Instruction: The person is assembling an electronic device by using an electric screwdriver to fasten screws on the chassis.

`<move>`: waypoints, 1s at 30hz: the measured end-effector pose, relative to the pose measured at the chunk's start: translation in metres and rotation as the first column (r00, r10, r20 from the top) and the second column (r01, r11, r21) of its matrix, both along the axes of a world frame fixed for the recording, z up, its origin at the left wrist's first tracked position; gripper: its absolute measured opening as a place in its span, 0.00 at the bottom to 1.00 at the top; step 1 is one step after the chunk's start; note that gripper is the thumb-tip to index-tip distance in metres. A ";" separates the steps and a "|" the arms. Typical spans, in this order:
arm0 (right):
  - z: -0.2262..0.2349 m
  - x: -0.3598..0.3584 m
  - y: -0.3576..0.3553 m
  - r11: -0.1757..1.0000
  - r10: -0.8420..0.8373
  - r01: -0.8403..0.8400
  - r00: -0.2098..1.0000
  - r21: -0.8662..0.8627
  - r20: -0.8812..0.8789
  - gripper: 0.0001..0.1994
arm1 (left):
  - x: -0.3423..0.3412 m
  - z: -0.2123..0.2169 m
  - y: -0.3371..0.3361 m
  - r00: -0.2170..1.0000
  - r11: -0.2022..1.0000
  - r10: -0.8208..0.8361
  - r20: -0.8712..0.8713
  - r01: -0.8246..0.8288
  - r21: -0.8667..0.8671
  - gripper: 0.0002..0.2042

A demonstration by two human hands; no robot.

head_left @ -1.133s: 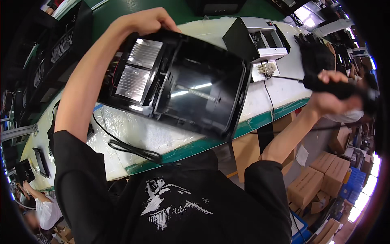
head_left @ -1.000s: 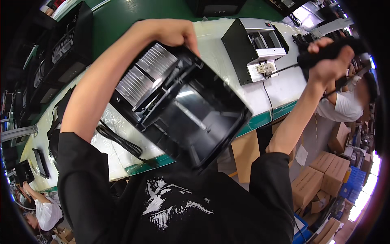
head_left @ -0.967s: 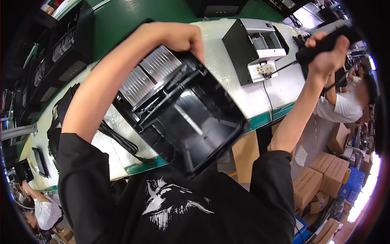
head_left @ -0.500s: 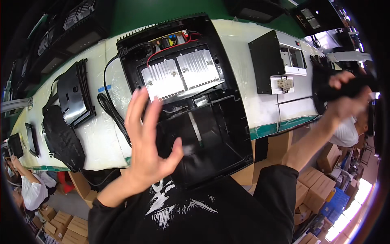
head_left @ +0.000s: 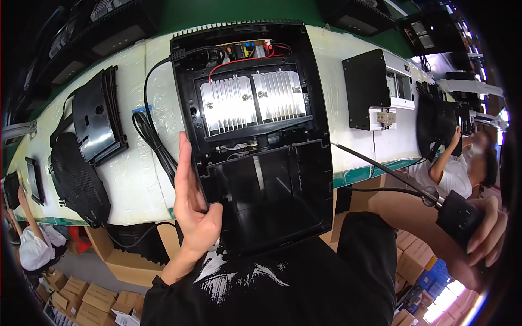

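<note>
A large open black plastic housing (head_left: 272,217) stands before me, its hollow near end close to my body. Two silver finned heat sinks (head_left: 228,106) sit in its far half, beside a red wire (head_left: 234,63) and a small circuit board (head_left: 239,50). My left hand (head_left: 194,209) grips the housing's left wall, fingers along the outside and thumb at the rim. At the right, my right hand (head_left: 489,233) is closed around the black body of an electric screwdriver (head_left: 459,217). Its long thin shaft points left, the tip appearing beside the housing's right edge.
Left on the film-covered bench (head_left: 130,185) lie black plastic panels (head_left: 95,125), a black mesh part (head_left: 79,179) and a coiled cable (head_left: 147,144). A black and silver box (head_left: 367,89) stands right. Co-workers sit at both sides. Cardboard boxes (head_left: 95,301) are stacked below.
My left hand has come down from above the housing onto its left wall. The housing now sits straighter. My right hand has swung nearer, bringing the screwdriver, previously a dark blur, with it.
</note>
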State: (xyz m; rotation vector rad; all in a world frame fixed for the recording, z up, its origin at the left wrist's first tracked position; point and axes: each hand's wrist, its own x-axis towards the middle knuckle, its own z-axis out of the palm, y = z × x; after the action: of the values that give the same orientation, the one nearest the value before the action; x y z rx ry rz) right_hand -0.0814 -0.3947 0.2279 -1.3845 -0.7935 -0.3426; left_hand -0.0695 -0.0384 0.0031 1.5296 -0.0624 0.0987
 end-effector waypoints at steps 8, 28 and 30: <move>-0.035 0.019 0.037 0.985 -0.075 0.069 0.997 0.160 0.033 0.21 | 0.002 0.000 0.008 0.997 0.997 0.047 -0.053 -0.050 -0.055 0.46; -0.116 0.068 0.102 0.985 -0.053 0.017 0.977 0.172 0.206 0.14 | -0.002 -0.018 0.016 0.997 0.997 0.066 -0.036 -0.067 -0.025 0.18; -0.122 0.063 0.097 0.978 -0.046 -0.002 0.973 0.207 0.224 0.11 | 0.000 -0.014 0.015 0.992 0.993 0.100 -0.080 -0.104 -0.047 0.15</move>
State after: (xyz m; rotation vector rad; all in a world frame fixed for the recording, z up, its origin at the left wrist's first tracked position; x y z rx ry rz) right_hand -0.0185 -0.2975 0.1063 -1.1726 -0.9046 -0.5933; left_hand -0.0693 -0.0238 -0.0110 1.4842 0.0796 0.1217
